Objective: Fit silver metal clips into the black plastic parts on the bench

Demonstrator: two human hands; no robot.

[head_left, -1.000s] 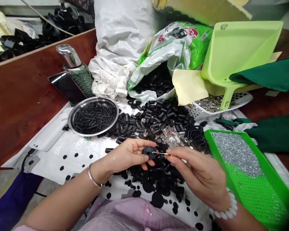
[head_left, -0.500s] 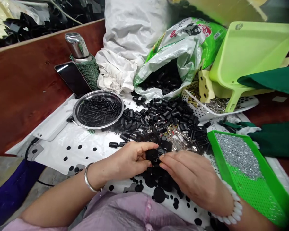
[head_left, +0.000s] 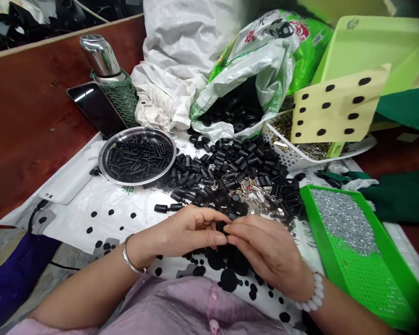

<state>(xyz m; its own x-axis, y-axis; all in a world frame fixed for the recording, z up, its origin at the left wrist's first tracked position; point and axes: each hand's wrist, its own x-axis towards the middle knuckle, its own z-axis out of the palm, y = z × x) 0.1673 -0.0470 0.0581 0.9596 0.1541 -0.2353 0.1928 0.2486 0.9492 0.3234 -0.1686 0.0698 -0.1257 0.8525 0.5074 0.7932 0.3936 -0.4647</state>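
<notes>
My left hand (head_left: 195, 231) is closed, thumb and forefinger round a small black part (head_left: 221, 226) whose kind I cannot make out. My right hand (head_left: 268, 249) meets it from the other side, its fingertips pinched together at that part. Whatever the right fingertips hold is hidden. Around and beneath both hands lie black round pieces (head_left: 228, 280). Just beyond them is a heap of black ribbed sleeves (head_left: 230, 163), with small silvery metal pieces (head_left: 256, 197) at its near right side.
A round metal dish (head_left: 103, 160) of black screw-like pieces stands left. Right is a green tray (head_left: 361, 279) of small silvery parts. Behind are an open bag (head_left: 209, 100), a white basket (head_left: 286, 151), a dotted yellow card (head_left: 338, 109), a dustpan (head_left: 373, 51), a flask (head_left: 103, 56) and a phone (head_left: 96, 109).
My right hand has come left and in against my left hand, closing the gap over the black part. The yellow card at the basket has swung round to show its dotted face. The view has shifted slightly.
</notes>
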